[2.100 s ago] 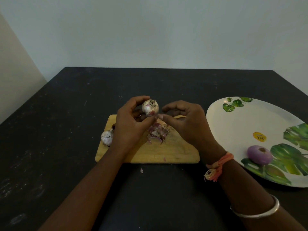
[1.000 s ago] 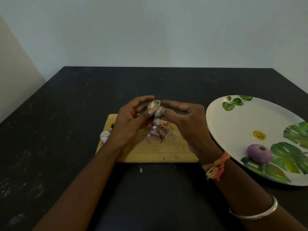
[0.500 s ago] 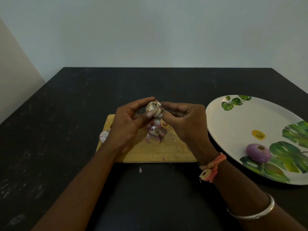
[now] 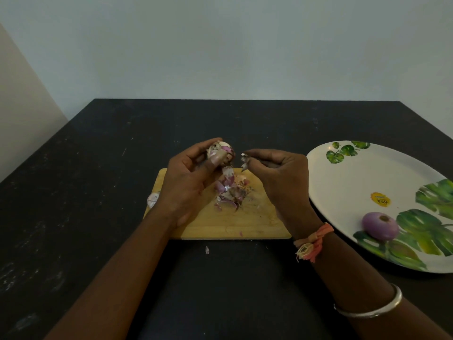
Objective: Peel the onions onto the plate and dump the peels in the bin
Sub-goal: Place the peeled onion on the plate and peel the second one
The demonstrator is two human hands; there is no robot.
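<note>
Pale bluish wall (image 4: 220, 45), black speckled table (image 4: 73, 192), dim, perhaps indoor, light

A wooden cutting board (image 4: 257, 227) lies flat near the middle of a black, scuffed counter (image 4: 98, 168). A pale, plain wall (image 4: 220, 45) rises behind the counter's far edge.

A half-peeled onion (image 4: 221, 153), pale with purple patches, is held in the left hand (image 4: 188, 185) over the bench's middle; the right hand (image 4: 277, 177) pinches a torn scrap of peel (image 4: 245, 160) just beside it. Purple peels (image 4: 231, 192) lie heaped below. A peeled purple onion (image 4: 380, 226) sits on the leaf-printed plate (image 4: 355, 173) at the right edge. An unpeeled onion (image 4: 152, 200) lies left of the heap
</note>
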